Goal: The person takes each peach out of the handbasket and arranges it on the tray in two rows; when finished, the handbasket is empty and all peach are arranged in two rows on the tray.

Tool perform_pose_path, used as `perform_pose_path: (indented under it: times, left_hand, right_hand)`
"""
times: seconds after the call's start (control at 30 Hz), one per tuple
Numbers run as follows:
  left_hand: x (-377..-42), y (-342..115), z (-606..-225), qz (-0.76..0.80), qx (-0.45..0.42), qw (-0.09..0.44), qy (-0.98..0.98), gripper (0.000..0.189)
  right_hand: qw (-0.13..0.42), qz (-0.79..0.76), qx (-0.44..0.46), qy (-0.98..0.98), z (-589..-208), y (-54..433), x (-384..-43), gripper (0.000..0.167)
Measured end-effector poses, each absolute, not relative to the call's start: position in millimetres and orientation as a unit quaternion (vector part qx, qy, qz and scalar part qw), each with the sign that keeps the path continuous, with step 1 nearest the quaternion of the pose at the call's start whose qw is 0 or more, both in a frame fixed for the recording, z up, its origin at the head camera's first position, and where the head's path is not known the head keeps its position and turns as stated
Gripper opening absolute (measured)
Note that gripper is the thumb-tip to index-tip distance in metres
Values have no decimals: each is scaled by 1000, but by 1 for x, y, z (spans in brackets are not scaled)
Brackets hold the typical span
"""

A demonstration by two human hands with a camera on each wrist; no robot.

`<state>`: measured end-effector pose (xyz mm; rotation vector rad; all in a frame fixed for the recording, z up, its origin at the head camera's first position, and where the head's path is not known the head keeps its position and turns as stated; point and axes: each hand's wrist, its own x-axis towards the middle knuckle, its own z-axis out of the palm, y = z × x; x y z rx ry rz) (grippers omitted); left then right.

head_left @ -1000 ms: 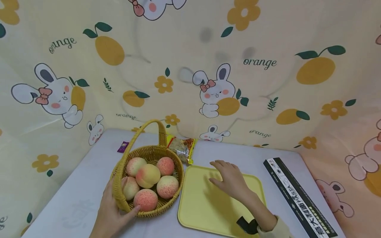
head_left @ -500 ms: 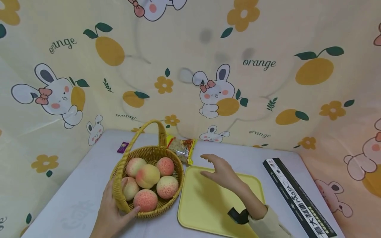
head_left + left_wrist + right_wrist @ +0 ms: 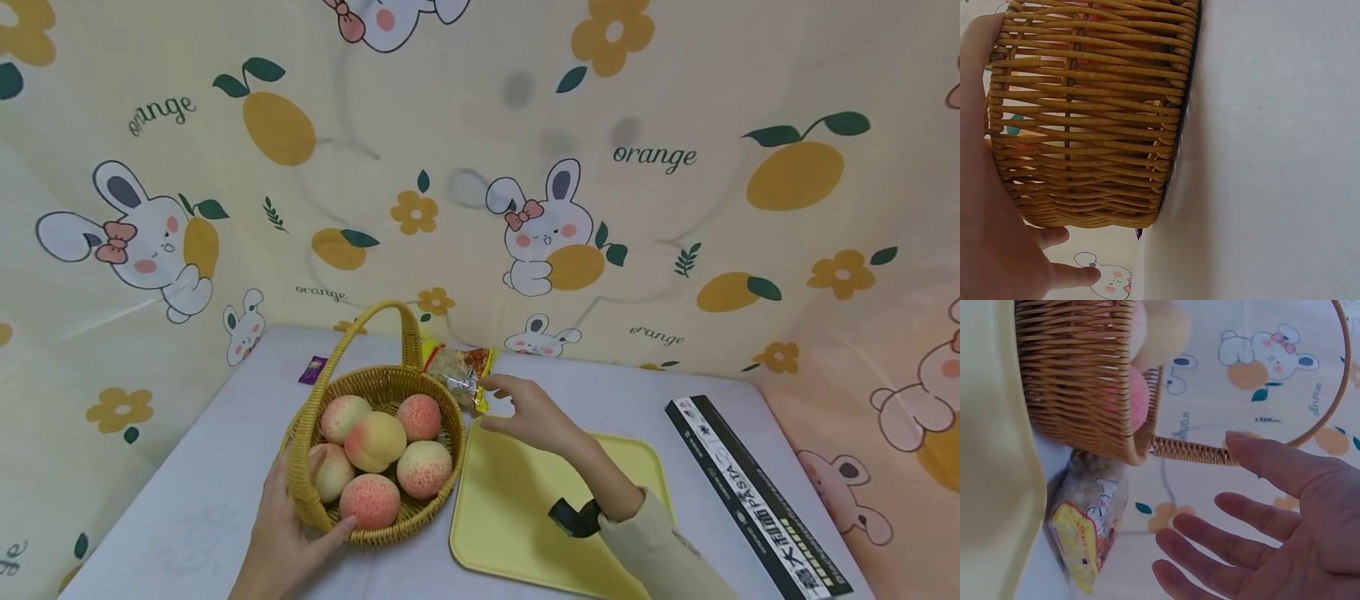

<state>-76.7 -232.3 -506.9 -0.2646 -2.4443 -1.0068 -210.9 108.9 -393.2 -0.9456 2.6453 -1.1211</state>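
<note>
Booth-like tabletop space, white table (image 3: 607,400), rabbit-and-orange printed backdrop (image 3: 457,133) behind and beside it; kind of room unclear

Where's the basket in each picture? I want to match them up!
Head view: the basket is low, left of centre, beside the yellow tray.
Left wrist view: the basket fills much of the upper left, looking turned sideways.
Right wrist view: the basket is upper left, also looking sideways, its handle looping toward the right edge.
Shared landmark: the cartoon bunnies on the backdrop, seen in all three.
</note>
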Motion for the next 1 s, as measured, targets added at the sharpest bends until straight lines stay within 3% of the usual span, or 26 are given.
perform_pose_path:
  times: [0.5, 1.0]
  left_hand:
    - [-77, -233, -507, -354, -104, 249, -896, 96]
    - [-80, -232, -511, -355, -119, 264, -889, 95]
  right_hand:
    - [140, -434, -363, 813, -383, 76, -231, 55]
    - [183, -383, -424, 800, -372, 29, -234, 53]
